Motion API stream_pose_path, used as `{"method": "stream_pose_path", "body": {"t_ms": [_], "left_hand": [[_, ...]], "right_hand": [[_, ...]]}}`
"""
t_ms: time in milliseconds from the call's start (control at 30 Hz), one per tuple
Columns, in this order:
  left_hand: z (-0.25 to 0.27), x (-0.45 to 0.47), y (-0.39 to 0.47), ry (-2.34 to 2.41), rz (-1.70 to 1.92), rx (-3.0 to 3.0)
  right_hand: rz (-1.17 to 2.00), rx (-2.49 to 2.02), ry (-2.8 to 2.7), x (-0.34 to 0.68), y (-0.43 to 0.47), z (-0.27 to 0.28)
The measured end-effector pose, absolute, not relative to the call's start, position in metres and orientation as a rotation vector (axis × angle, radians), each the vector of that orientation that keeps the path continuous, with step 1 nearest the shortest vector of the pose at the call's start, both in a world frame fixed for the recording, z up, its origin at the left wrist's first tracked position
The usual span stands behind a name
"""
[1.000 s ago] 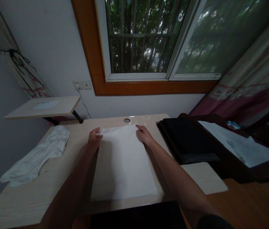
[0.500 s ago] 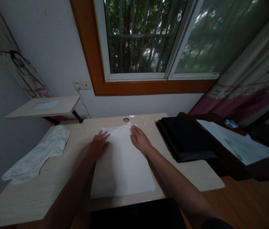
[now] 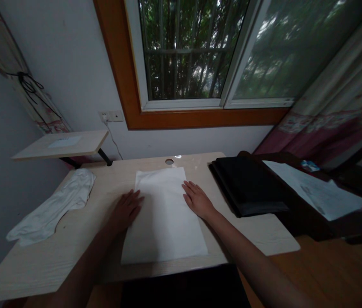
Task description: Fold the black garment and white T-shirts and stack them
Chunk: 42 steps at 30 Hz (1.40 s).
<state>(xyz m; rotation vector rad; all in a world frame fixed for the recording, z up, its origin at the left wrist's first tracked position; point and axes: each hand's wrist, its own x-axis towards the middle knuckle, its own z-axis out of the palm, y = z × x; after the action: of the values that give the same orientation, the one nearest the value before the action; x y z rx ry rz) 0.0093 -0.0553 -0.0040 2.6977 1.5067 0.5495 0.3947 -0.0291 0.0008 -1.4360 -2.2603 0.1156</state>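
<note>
Flat on the pale wooden desk (image 3: 100,261) lies a smooth white rectangular sheet (image 3: 164,218); whether it is cloth or paper I cannot tell. My left hand (image 3: 127,209) is at its left edge, fingers outstretched and fingertips over the margin. On the opposite side, my right hand (image 3: 197,199) lies palm down along the right edge with its fingers extended. Neither hand grips anything. Further left, a crumpled white cloth (image 3: 54,207) rests on the desk, apart from my left hand.
A stack of black folder-like items (image 3: 248,184) sits on the desk's right side. Beyond it, papers (image 3: 315,188) lie on a dark surface. A small raised shelf (image 3: 84,143) stands at the back left, below a wall socket (image 3: 110,116). A window (image 3: 193,51) is ahead.
Both hands have slid toward me along the sheet's sides and slightly outward, uncovering its far corners. The sheet stays in about the same place.
</note>
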Motion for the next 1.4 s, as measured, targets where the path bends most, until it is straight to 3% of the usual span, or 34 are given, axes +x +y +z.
{"method": "stream_pose_path", "body": {"t_ms": [267, 667, 1000, 1400], "left_hand": [[0.021, -0.004, -0.129, 1.145, 0.579, 2.591], [0.014, 0.0, -0.099, 1.173, 0.531, 2.648], [0.007, -0.004, -0.042, 1.308, 0.674, 2.58], [0.002, -0.006, -0.109, 1.763, 0.869, 2.135]], "right_hand": [[0.402, -1.0, -2.286, 0.42, -0.083, 0.021], [0.305, -1.121, -2.358, 0.417, -0.053, 0.014], [0.345, -1.216, -2.118, 0.398, -0.007, 0.013], [0.551, -1.263, -1.981, 0.415, -0.076, 0.013]]}}
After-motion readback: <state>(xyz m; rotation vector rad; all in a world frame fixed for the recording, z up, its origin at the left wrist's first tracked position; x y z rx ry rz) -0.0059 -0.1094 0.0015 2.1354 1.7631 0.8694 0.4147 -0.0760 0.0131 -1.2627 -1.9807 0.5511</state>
